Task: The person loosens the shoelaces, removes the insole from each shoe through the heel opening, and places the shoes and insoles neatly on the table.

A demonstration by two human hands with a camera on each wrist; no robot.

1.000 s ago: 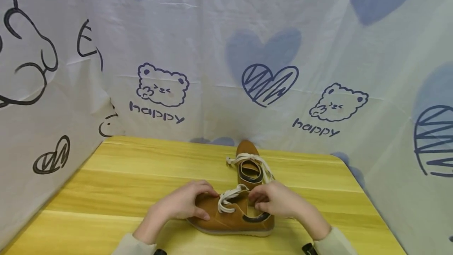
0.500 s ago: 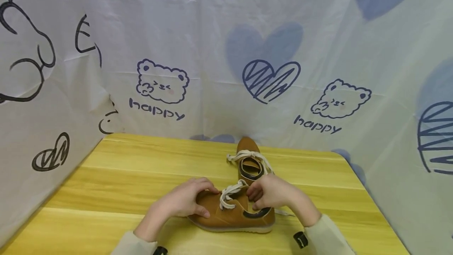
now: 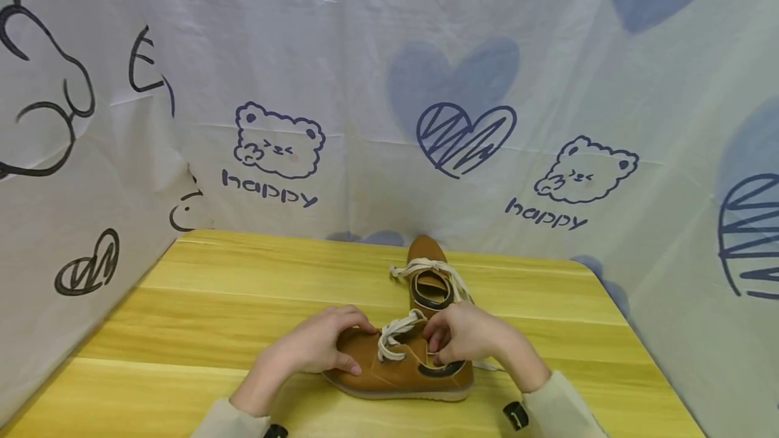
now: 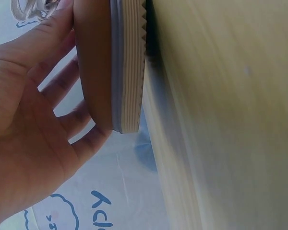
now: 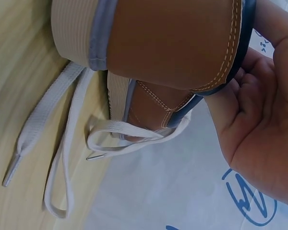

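Observation:
A brown lace-up shoe [image 3: 395,377] lies sideways on the table, toe to the left, its pale laces [image 3: 395,336] loosely crossed over the front. My left hand [image 3: 316,343] grips the toe, with the thumb on the near side and the fingers over the top and far side. In the left wrist view its fingers [image 4: 67,81] wrap the brown upper [image 4: 96,72] above the ridged sole. My right hand [image 3: 471,336] reaches into the shoe's opening with curled fingers and holds it near the dark heel collar [image 5: 242,48]. Its fingertips are partly hidden inside.
Behind stands a matching brown shoe [image 3: 426,249], toe toward the printed cloth [image 3: 365,86] at the table's back. White lace ends [image 5: 43,110] trail on the yellow wood-grain table [image 3: 243,289] beside the shoes.
My right hand has shifted slightly to the left and deeper into the shoe's opening. The left hand keeps its grip on the toe, and the head view has tilted a little.

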